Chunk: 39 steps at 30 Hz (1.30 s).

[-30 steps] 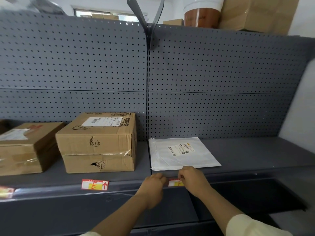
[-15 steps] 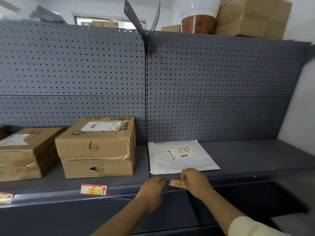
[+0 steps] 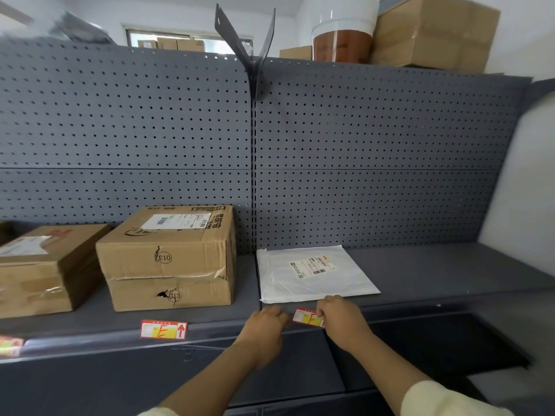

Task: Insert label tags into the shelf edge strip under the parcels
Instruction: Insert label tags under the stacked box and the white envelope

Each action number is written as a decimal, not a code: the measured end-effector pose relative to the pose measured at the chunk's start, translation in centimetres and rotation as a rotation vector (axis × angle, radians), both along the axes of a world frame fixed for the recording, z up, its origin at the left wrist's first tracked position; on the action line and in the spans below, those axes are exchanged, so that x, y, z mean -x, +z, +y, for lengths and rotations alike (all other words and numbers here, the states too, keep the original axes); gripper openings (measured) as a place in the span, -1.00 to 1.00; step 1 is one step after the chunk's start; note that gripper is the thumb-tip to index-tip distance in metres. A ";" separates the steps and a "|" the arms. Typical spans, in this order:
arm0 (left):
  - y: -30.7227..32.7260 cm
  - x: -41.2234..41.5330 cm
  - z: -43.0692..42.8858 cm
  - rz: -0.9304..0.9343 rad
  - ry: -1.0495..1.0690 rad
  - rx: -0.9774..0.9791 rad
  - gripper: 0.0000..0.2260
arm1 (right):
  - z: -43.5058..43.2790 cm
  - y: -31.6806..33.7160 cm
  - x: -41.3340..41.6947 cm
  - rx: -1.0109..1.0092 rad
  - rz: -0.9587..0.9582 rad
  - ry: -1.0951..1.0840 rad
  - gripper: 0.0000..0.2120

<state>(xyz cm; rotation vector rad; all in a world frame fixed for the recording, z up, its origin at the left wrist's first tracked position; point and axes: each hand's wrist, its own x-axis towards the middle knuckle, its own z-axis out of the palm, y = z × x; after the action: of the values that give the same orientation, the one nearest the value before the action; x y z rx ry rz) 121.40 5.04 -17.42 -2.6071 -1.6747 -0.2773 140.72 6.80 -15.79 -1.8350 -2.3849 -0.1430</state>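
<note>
A red-bordered label tag (image 3: pixel 307 317) with a yellow and white face sits tilted at the shelf edge strip (image 3: pixel 405 306), just below the white mailer parcel (image 3: pixel 312 273). A second label tag (image 3: pixel 163 329), red-bordered with a red arrow, sits seated in the strip below the cardboard parcel (image 3: pixel 168 259) marked 013.

Parcel storeroom / pickup depot: grey metal shelf (image 3: pixel 420 274) w/ perforated back panel (image 3: pixel 375 139); taped cardboard boxes (image 3: pixel 168 259) marked "013" w/ shipping labels; white poly mailer (image 3: pixel 312 273) w/ barcode; red-yellow label tags (image 3: pixel 163 329) in shelf edge strip (image 3: pixel 90 340); more cartons (image 3: pixel 432 31) stacked on top
</note>
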 end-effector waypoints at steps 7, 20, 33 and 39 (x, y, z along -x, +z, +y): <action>1.3 0.3 -0.3 0.061 0.025 0.000 -0.60 | -1.2 1.0 0.0 -0.008 0.066 -0.017 -0.78; 3.1 -0.5 -0.7 0.097 0.046 0.029 -0.63 | -2.6 1.2 -0.4 0.066 0.149 -0.086 -0.79; 2.0 -3.8 0.9 0.136 0.039 0.046 -0.57 | -1.6 -0.3 0.2 0.096 0.242 -0.116 -0.76; 0.7 -3.6 1.3 0.107 0.054 0.055 -0.58 | -0.9 -0.8 0.0 0.094 0.219 -0.089 -0.72</action>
<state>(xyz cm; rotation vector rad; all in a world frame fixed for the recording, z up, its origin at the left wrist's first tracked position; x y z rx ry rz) 124.97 6.34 -16.67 -2.5594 -1.7380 -0.0896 140.68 5.91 -16.62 -1.8888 -2.1972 0.1558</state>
